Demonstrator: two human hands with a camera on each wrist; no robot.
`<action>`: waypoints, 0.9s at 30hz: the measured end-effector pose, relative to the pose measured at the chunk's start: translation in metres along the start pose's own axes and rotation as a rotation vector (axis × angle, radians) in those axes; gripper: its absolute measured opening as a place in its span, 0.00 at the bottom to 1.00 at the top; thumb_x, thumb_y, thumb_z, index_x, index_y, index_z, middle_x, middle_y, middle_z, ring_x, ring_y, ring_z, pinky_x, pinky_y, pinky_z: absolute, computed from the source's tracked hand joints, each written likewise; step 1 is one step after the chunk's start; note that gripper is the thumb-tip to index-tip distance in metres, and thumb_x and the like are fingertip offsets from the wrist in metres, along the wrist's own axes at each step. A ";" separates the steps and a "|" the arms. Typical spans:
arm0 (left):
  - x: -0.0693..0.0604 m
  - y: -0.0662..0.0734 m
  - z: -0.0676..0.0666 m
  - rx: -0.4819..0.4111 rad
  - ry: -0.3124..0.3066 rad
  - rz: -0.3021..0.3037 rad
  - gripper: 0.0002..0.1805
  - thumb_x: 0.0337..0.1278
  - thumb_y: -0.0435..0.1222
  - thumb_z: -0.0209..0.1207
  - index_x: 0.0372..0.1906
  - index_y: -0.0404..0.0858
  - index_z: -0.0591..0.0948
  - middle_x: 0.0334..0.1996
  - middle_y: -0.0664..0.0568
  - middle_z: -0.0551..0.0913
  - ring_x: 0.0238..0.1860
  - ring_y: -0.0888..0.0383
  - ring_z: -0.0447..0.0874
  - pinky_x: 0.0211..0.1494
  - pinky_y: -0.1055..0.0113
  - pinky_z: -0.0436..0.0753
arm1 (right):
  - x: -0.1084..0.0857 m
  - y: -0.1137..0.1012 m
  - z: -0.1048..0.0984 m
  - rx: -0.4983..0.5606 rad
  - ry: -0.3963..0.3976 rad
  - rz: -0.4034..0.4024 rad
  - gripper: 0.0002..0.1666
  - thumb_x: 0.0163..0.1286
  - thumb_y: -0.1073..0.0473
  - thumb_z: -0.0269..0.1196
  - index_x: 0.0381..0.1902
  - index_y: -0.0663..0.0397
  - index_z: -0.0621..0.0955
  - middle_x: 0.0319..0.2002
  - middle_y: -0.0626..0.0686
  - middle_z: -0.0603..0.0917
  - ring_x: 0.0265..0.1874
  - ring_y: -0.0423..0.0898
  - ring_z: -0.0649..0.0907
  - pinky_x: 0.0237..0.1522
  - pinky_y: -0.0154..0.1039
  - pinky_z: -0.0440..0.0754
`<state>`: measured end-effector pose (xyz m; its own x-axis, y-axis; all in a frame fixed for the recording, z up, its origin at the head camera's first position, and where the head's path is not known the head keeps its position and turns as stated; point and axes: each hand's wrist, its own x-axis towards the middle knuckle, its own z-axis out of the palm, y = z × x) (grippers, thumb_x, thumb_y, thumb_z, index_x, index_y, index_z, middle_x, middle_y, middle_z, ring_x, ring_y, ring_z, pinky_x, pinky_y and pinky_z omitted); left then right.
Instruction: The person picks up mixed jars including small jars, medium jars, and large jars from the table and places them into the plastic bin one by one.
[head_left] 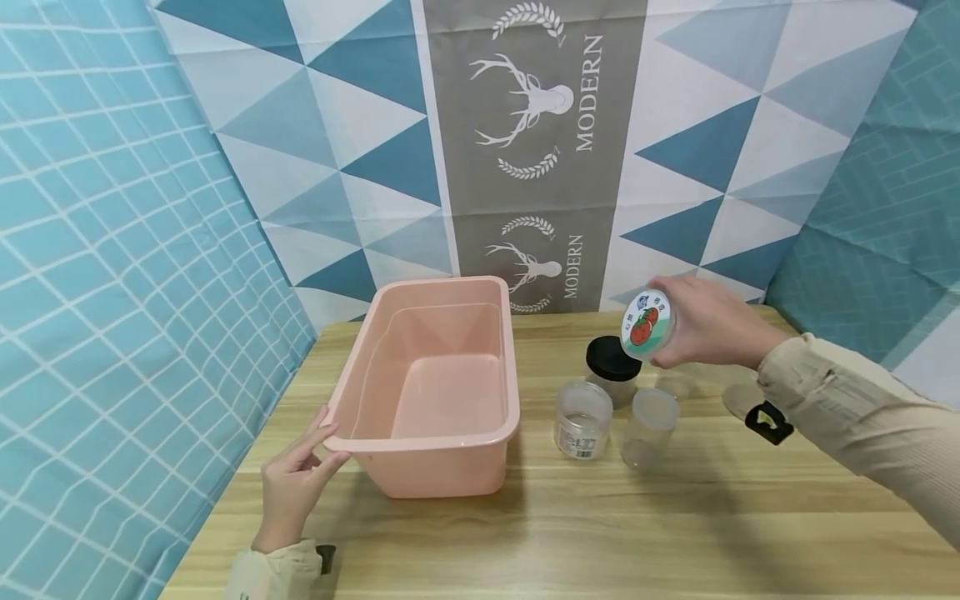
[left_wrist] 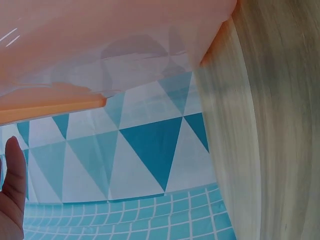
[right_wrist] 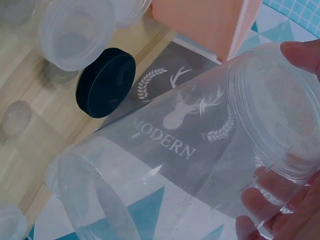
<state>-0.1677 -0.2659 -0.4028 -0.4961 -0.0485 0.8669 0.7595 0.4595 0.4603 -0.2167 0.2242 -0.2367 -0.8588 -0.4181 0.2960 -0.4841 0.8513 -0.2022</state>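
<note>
right fingers [head_left: 673, 353] grip a clear jar [right_wrist: 200, 145], partly hiding it; left fingers [head_left: 311, 441] pinch the pink tub [head_left: 427, 445].

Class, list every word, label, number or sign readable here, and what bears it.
"MODERN", twice: grey printed cloth panel.
White-and-green round end of the clear plastic jar in the right hand: characters too small.
Barcode label on the clear standing jar: print too small.
Marks beside the panel's white wreaths: unreadable.

A wood-grain table [head_left: 570, 533] meets a backdrop [head_left: 367, 192] of blue and white triangles, its grey band [head_left: 465, 179] bearing white deer heads [head_left: 553, 100]. White-gridded blue sheeting [head_left: 97, 250] stands left, teal sheeting [head_left: 862, 221] right.
</note>
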 end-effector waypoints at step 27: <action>0.001 0.002 0.001 -0.071 0.016 -0.048 0.29 0.44 0.50 0.67 0.34 0.23 0.84 0.51 0.64 0.81 0.08 0.61 0.46 0.11 0.75 0.53 | 0.028 -0.027 0.004 -0.052 -0.061 0.007 0.48 0.41 0.50 0.74 0.58 0.67 0.70 0.41 0.60 0.77 0.37 0.55 0.76 0.35 0.51 0.77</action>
<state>-0.1668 -0.2646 -0.4015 -0.5259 -0.0834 0.8465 0.7633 0.3927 0.5129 -0.2286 0.1881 -0.2271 -0.8716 -0.4290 0.2372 -0.4699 0.8690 -0.1551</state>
